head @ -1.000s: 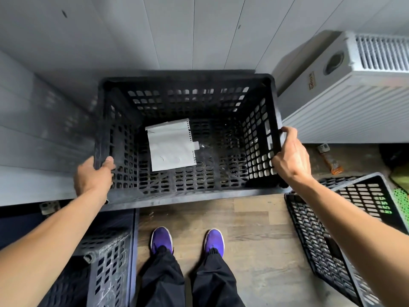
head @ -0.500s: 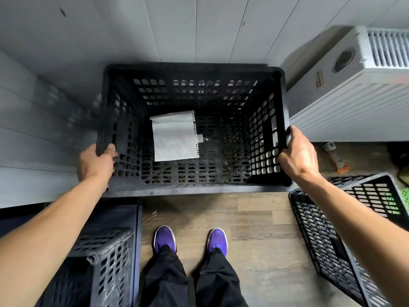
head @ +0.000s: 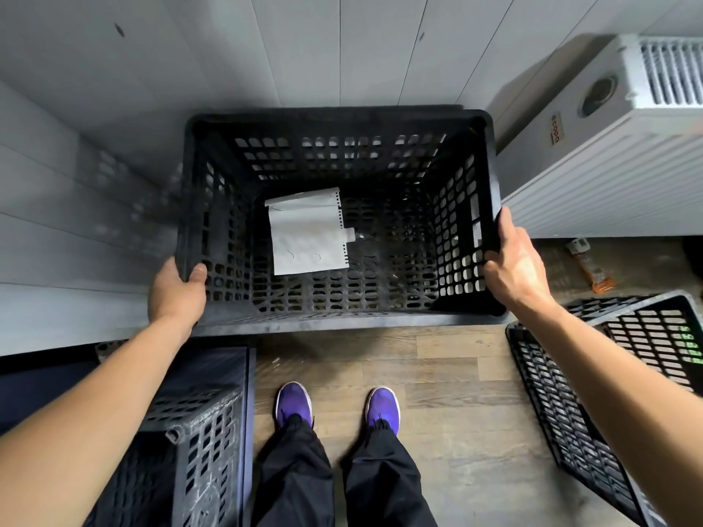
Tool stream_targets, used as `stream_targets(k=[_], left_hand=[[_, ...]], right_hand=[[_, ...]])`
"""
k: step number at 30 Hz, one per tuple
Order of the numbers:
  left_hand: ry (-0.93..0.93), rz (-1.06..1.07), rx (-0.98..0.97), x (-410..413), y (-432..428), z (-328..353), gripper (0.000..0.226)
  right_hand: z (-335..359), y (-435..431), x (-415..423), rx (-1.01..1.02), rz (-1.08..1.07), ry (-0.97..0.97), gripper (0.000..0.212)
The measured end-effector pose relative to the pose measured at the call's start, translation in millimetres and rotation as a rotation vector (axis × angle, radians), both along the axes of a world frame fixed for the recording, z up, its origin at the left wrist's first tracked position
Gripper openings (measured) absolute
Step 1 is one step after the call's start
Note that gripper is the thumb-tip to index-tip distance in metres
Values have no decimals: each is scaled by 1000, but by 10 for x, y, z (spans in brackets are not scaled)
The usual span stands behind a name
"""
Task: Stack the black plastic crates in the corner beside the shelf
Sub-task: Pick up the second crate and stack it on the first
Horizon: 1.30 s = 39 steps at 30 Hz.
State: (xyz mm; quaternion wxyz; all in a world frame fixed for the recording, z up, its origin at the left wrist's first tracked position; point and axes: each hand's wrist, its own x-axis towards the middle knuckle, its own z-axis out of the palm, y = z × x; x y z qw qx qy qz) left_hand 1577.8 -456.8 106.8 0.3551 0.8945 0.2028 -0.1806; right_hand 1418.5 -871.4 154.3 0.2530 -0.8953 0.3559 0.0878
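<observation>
Left hand [head: 177,294] and right hand [head: 515,266], each with its grip clenched on a side rim of the black perforated plastic crate [head: 338,317], at 9 and 3 o'clock of it. The crate sits at centre, in the corner of grey panelled walls [head: 304,51]. A white paper sheet [head: 306,233] lies on its floor. A white radiator [head: 608,176] stands at 2 o'clock; a second black crate [head: 570,393] at 4 o'clock, a third black crate [head: 198,450] at 7 o'clock. Purple shoes [head: 293,403] stand on the wooden floor [head: 456,374].
</observation>
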Motion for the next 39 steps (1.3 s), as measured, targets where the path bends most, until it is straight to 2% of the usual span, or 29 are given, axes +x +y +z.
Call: stream_targets(k=[3, 8, 14, 18, 21, 25, 27, 31, 35, 37, 39], left_hand=[[28, -32, 127, -136, 19, 35, 43], [75, -16, 184, -309, 36, 90, 51], [98, -47, 253, -398, -20, 189, 60], [68, -63, 315, -530, -107, 256, 71], [-44, -140, 390, -669, -224, 329, 76], [-224, -411, 471, -897, -438, 351, 60], [-226, -572, 394, -1028, -620, 354, 51], [-187, -865, 257, -1305, -956, 309, 54], [-227, -933, 335, -1357, -1203, 231, 49], [-266, -949, 383, -1301, -1244, 222, 34], [-218, -967, 402, -1219, -1256, 251, 20]], right_hand=[[16, 69, 4, -21, 1, 47, 84], [29, 206, -12, -31, 20, 123, 93], [21, 207, -134, -23, 74, 138, 89], [78, 182, -156, 1, 92, 167, 89], [121, 180, -167, 4, 106, 176, 87], [81, 215, -240, -3, 149, 144, 86], [45, 245, -289, -6, 175, 149, 83], [8, 264, -400, 12, 175, 160, 66], [-20, 263, -577, -48, 259, 142, 57], [-10, 258, -657, -129, 326, 99, 53], [1, 259, -716, -218, 458, 20, 50]])
